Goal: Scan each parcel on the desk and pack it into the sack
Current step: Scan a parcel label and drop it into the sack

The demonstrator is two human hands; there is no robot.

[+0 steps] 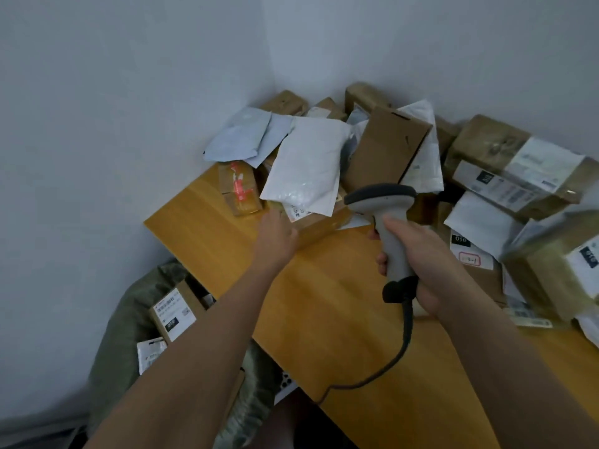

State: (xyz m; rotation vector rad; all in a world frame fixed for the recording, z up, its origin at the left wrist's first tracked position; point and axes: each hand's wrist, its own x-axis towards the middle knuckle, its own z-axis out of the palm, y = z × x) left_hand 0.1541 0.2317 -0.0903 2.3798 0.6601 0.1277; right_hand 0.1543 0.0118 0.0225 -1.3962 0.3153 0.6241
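Two hands: right hand (pixel 418 254) fingers grasp the scanner (pixel 389 228); left hand (pixel 275 234) fingers, released, touch a labelled box (pixel 311 222).

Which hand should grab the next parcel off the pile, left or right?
Left. The left hand is free and already at the box under the white mailer, while the right hand grips the scanner.
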